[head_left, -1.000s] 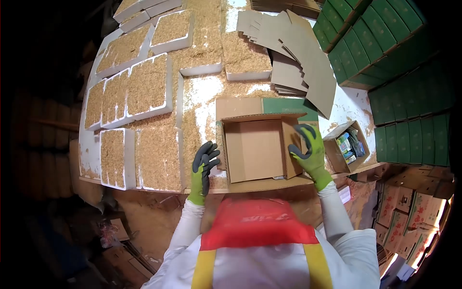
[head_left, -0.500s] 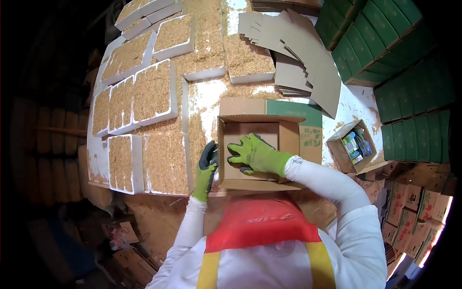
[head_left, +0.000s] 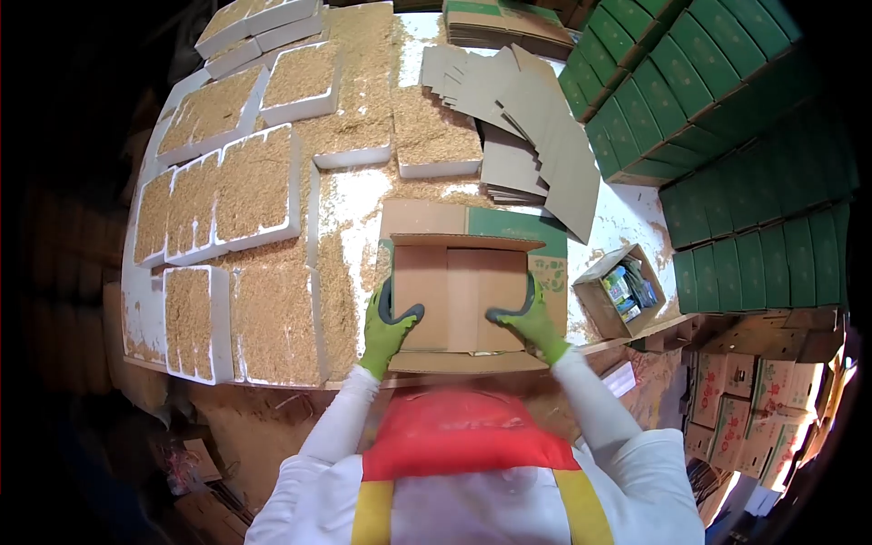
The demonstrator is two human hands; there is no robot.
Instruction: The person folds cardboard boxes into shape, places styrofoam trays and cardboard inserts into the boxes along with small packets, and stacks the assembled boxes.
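Note:
A brown cardboard box point(head_left: 465, 295) sits in front of me near the table's front edge. Its two short flaps are folded inward and meet near the middle, while the long far and near flaps stand outward. My left hand point(head_left: 388, 329), in a green glove with dark fingers, grips the box's left side, thumb over the folded flap. On the opposite side my right hand point(head_left: 534, 322) holds it likewise, thumb on top and fingers along the outer wall. Beneath the box lies a flat green and brown carton point(head_left: 513, 221). What is inside the box is hidden by the flaps.
White trays point(head_left: 259, 186) filled with sawdust-like material cover the table's left side. Grey cardboard sheets point(head_left: 554, 154) lie fanned out beyond the box. Green boxes point(head_left: 708, 82) are stacked at right, near a small open box of packets point(head_left: 627, 291). Printed cartons point(head_left: 736, 409) stand lower right.
My right hand has left the box's inside and moved to its right wall. The short flaps are now folded in. My left hand has taken hold of the left side.

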